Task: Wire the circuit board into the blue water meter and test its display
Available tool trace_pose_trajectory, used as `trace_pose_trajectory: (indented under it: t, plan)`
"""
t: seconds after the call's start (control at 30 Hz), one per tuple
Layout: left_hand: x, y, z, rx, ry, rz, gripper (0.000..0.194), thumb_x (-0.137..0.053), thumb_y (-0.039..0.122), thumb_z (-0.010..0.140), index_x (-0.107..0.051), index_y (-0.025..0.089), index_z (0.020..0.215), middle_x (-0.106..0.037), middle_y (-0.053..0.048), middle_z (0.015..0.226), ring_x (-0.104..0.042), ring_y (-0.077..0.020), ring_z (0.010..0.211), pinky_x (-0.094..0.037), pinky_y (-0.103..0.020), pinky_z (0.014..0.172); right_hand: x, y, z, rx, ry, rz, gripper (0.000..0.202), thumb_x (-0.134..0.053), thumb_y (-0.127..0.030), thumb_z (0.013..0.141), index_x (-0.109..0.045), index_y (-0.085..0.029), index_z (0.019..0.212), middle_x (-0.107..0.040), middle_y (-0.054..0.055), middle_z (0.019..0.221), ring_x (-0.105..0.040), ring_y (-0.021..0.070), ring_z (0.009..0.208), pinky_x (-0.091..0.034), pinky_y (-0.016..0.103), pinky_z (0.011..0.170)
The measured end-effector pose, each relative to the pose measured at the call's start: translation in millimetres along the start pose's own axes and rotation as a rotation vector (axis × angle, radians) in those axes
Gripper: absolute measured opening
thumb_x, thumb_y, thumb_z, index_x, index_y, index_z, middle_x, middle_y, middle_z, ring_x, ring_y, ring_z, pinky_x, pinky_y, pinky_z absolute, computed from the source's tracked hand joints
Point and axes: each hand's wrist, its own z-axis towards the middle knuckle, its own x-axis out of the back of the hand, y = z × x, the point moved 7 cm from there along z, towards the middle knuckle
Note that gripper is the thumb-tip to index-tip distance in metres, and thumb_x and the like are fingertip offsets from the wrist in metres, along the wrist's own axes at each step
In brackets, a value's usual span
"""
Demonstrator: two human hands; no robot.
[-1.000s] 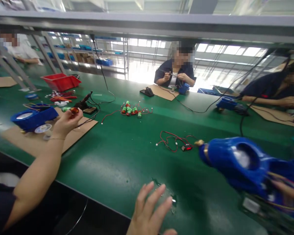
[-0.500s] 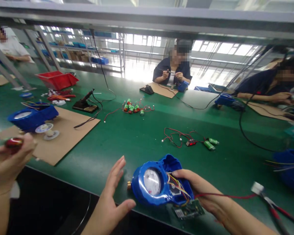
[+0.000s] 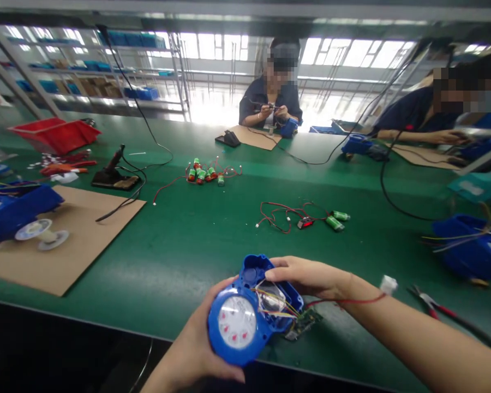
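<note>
A blue water meter (image 3: 257,349) is held between both hands over the bench's near edge, its round white dial with red pointers tilted up. My left hand (image 3: 200,338) wraps the rounded dial end from the left and below. On the far side, my right hand (image 3: 298,273) grips the open wiring compartment, its thumb on the rim. Yellow, white and red wires fill that compartment. From it hangs a green circuit board (image 3: 303,325) at the lower right. A red lead with a white connector (image 3: 388,284) crosses my right forearm.
Red-handled pliers (image 3: 427,302) lie at right, near another blue meter (image 3: 470,245). Green batteries (image 3: 204,173) with leads sit mid-bench. At left are a solder spool (image 3: 45,234) on cardboard (image 3: 94,229), a soldering iron stand (image 3: 117,174) and a red bin (image 3: 55,136). Co-workers sit opposite.
My left hand has closed around the meter's dial end, and the meter has turned so its dial faces me more. Another person's hand at the left has gone from view. The view has shifted right.
</note>
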Motion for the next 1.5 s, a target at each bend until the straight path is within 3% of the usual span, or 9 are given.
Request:
trace_pose_trajectory:
  t: [0.17, 0.33, 0.53, 0.63, 0.77, 0.9, 1.17, 1.37, 1.5]
  plan:
    - [0.8, -4, -5, -0.033, 0.056, 0.016, 0.108, -0.102, 0.042, 0.046, -0.045, 0.04, 0.138, -0.057, -0.006, 0.137, -0.053, -0.0378, 0.126, -0.041, -0.055, 0.11, 25, -9, -5, 0.001, 0.06, -0.205, 0.07, -0.081, -0.054, 0.072, -0.061, -0.013, 0.124, -0.072, 0.012, 0.106, -0.071, 0.0154, 0.073, -0.055, 0.02, 0.059]
    - [4.8, -18, -14, -0.118, 0.2, 0.113, 0.117, -0.103, 0.046, 0.038, -0.045, 0.036, 0.139, -0.06, -0.01, 0.132, -0.059, -0.0413, 0.117, -0.051, -0.055, 0.1, 67, -11, -44, 0.185, 0.305, -0.148, 0.066, -0.079, -0.052, 0.075, -0.059, -0.014, 0.126, -0.068, 0.014, 0.116, -0.072, 0.0217, 0.092, -0.057, 0.027, 0.075]
    - [-21.0, -29, -18, -0.069, 0.551, 0.175, 0.114, -0.099, 0.057, 0.037, -0.047, 0.026, 0.133, -0.061, -0.011, 0.124, -0.062, -0.0386, 0.112, -0.053, -0.048, 0.097, 42, 33, -79, 0.376, 0.227, 0.07, 0.052, -0.077, -0.04, 0.082, -0.06, -0.02, 0.127, -0.067, 0.01, 0.12, -0.064, 0.0231, 0.11, -0.051, 0.032, 0.089]
    - [-43.1, -28, -16, -0.087, 0.617, 0.243, 0.117, -0.097, 0.059, 0.042, -0.041, 0.028, 0.14, -0.055, -0.011, 0.134, -0.059, -0.0359, 0.117, -0.052, -0.043, 0.098, 34, 48, -78, 0.428, 0.338, 0.168, 0.053, -0.078, -0.036, 0.081, -0.059, -0.021, 0.129, -0.069, 0.008, 0.108, -0.065, 0.0221, 0.102, -0.051, 0.033, 0.085]
    - [-56.2, -32, -17, -0.099, 0.664, 0.289, 0.134, -0.092, 0.066, 0.05, -0.016, 0.029, 0.154, -0.042, -0.017, 0.145, -0.051, -0.0386, 0.126, -0.039, -0.054, 0.11, 42, 39, -87, 0.495, 0.58, 0.122, 0.054, -0.08, -0.037, 0.078, -0.061, -0.017, 0.124, -0.064, 0.001, 0.078, -0.059, 0.0142, 0.071, -0.044, 0.024, 0.063]
    - [-61.6, -29, -17, -0.11, 0.63, 0.301, 0.133, -0.088, 0.067, 0.057, -0.008, 0.029, 0.156, -0.035, -0.019, 0.15, -0.044, -0.0422, 0.132, -0.029, -0.061, 0.113, 38, 7, -101, 0.561, 0.59, 0.05, 0.053, -0.079, -0.036, 0.08, -0.059, -0.017, 0.125, -0.06, -0.001, 0.074, -0.054, 0.012, 0.067, -0.039, 0.023, 0.061]
    - [-52.9, 11, -22, -0.284, 0.547, 0.401, 0.113, -0.075, 0.067, 0.075, -0.007, 0.029, 0.157, -0.023, -0.015, 0.159, -0.029, -0.0351, 0.143, -0.032, -0.05, 0.116, 11, -32, -104, 0.665, 0.491, -0.061, 0.038, -0.075, -0.023, 0.084, -0.063, -0.017, 0.119, -0.054, -0.005, 0.072, -0.049, 0.0079, 0.066, -0.036, 0.019, 0.06]
    - [-41.6, 76, -22, -0.717, 0.552, 0.596, 0.102, -0.086, 0.045, 0.076, -0.026, 0.02, 0.154, -0.037, -0.014, 0.151, -0.038, -0.0276, 0.138, -0.039, -0.036, 0.113, 3, -43, -98, 0.64, 0.466, -0.131, 0.036, -0.074, -0.022, 0.085, -0.064, -0.019, 0.12, -0.053, -0.006, 0.069, -0.047, 0.0072, 0.062, -0.033, 0.019, 0.056]
    - [-54.6, 108, -15, -0.867, 0.587, 0.829, 0.086, -0.09, 0.041, 0.073, -0.045, 0.02, 0.144, -0.059, -0.01, 0.128, -0.053, -0.0284, 0.121, -0.044, -0.041, 0.107, -3, -49, -95, 0.647, 0.432, -0.178, 0.033, -0.075, -0.025, 0.085, -0.067, -0.023, 0.117, -0.054, -0.004, 0.075, -0.048, 0.0077, 0.066, -0.036, 0.019, 0.058]
